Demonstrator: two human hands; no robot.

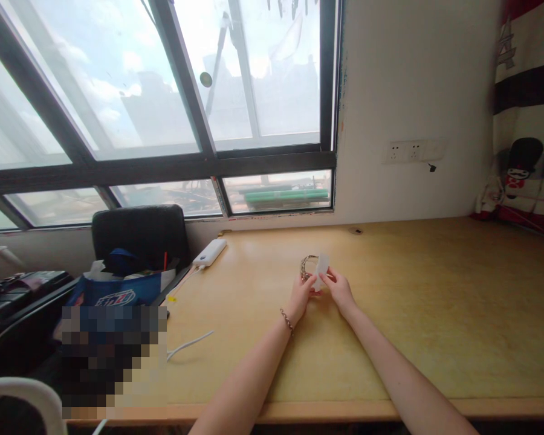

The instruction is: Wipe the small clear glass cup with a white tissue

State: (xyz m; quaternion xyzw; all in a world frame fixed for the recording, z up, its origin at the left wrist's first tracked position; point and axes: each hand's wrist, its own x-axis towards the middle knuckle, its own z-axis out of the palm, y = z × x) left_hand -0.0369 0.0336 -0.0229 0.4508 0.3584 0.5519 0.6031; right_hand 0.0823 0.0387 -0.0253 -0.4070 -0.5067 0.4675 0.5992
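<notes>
Over the middle of the table, my two hands are close together. My left hand [301, 296] is closed around the lower part of a thin, ring-shaped band [304, 266], brown with a pale pattern; its exact kind is too small to tell. A small flat white piece [321, 266], like paper or a card, stands upright beside the band, with my left thumb near its lower edge. My right hand [340, 289] pinches this white piece at its right side. The fingertips partly hide both things. A beaded bracelet [287, 322] is on my left wrist.
The wooden table [435, 314] reaches back to the wall and window. A white power bank [210, 252] with a cable lies at its left edge. Further left, a black chair [138, 232] holds a blue bag [118, 293]. A curtain [530, 121] hangs at the right.
</notes>
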